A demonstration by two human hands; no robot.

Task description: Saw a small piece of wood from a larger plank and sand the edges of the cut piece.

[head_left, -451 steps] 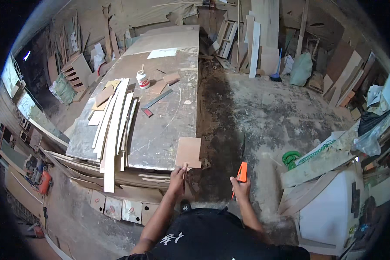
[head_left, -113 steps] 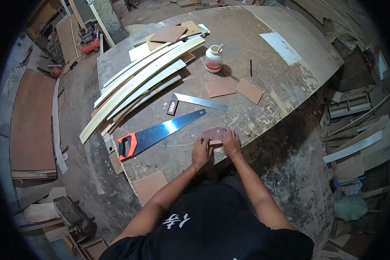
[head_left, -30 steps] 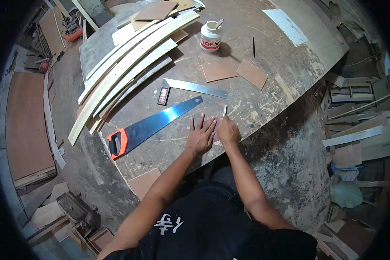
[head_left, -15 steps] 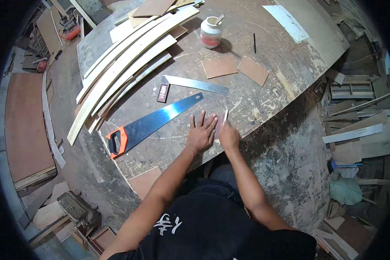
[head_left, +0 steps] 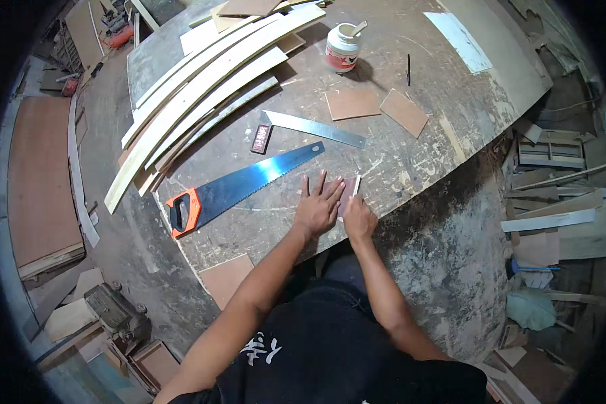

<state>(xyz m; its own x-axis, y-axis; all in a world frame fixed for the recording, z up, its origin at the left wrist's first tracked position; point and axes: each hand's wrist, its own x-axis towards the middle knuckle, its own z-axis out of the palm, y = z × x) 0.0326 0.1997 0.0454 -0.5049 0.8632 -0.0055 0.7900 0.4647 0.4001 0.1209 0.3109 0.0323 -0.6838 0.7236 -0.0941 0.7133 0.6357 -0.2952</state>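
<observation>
My left hand (head_left: 318, 210) lies with fingers spread on a small reddish-brown board (head_left: 347, 196), pressing it to the table near the front edge. My right hand (head_left: 361, 220) is closed round a thin pale strip (head_left: 357, 182) along the board's right side. Whether the strip is wood or a tool is too small to tell. Just left of my hands rests a handsaw (head_left: 249, 182) with an orange and black handle, its teeth toward me. Beyond it lies a try square (head_left: 316, 128) with a metal blade and a dark red stock.
Long curved wooden strips (head_left: 209, 87) are stacked at the table's left. A white and red jar (head_left: 342, 50) with a stick in it stands at the back, near two thin brown panels (head_left: 352, 104) and a black pen (head_left: 409, 71). Another panel (head_left: 225, 277) overhangs the front left edge.
The whole view has shifted slightly. Against the table, my right hand has slid a little toward me with the strip. My left hand stays on the board.
</observation>
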